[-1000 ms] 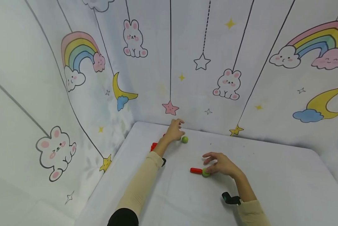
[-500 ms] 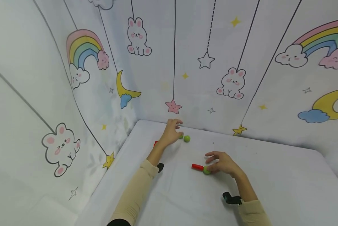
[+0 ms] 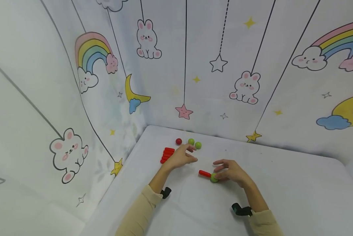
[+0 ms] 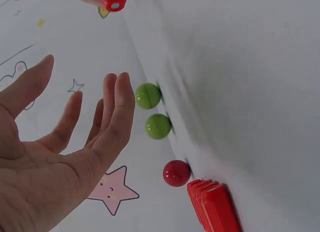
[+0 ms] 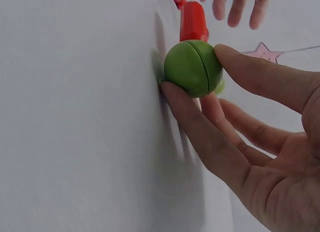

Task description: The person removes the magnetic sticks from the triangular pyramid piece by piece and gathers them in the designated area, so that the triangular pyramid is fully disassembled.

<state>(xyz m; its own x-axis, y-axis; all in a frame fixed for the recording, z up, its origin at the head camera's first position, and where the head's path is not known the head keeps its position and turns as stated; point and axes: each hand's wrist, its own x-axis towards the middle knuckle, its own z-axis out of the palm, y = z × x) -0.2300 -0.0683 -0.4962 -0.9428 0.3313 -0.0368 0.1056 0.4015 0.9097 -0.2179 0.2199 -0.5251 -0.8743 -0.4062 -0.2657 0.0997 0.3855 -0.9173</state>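
Note:
My right hand (image 3: 232,171) pinches a green ball (image 5: 187,67) between thumb and forefinger, low over the table. A red rod (image 3: 204,173) lies against the ball's far side; whether the two are joined I cannot tell. My left hand (image 3: 178,158) hovers with nothing in it, fingers loosely bent, beside several red rods (image 3: 167,156) laid side by side. Beyond it on the table are two loose balls, one green ball (image 4: 148,95) and another green ball (image 4: 158,126), and a red ball (image 4: 176,173) near the rods.
A white cloth covers the table (image 3: 282,190). Behind it hangs a white curtain (image 3: 164,82) printed with rabbits, rainbows and stars, close to the table's far edge. A black wrist camera (image 3: 240,209) sits on the right wrist.
My left hand has drawn back towards me from the loose balls, uncovering the red ball, the green balls and the red rods. The right hand stays on its green ball.

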